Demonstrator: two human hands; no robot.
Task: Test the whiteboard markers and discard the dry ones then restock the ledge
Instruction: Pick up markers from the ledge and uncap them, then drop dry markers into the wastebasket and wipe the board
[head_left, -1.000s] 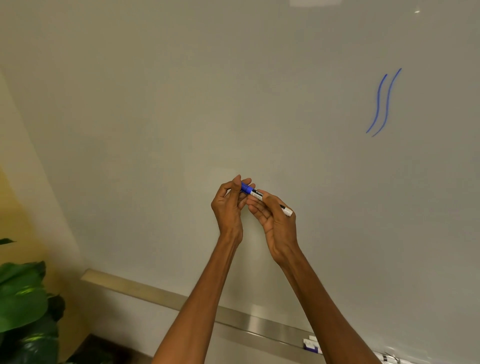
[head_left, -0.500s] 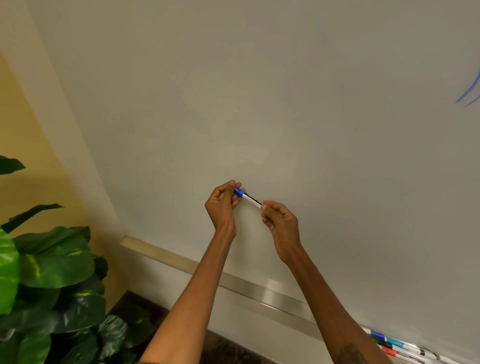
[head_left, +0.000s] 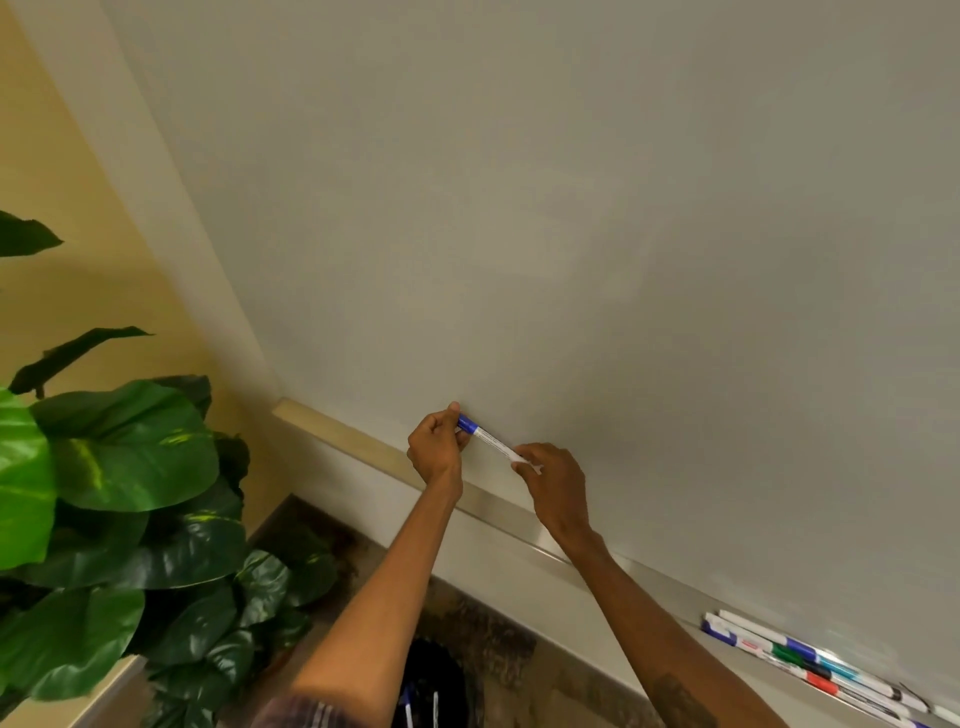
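The hands have dropped to just above the ledge (head_left: 498, 512), toward 6 o'clock, and drawn apart. The left hand (head_left: 435, 449) curls its fingers round the marker (head_left: 492, 444) at its blue cap, and the right hand (head_left: 555, 483) pinches its tail. Capped, it is probably tested; the other markers (head_left: 810, 661) lie at 4 o'clock.

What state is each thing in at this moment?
blue marker, cap on, held in front of the whiteboard.
left hand, grips the marker's cap end.
right hand, pinches its other end.
ledge markers, capped, lying on the ledge.
dark bin, open, marker-like sticks inside.
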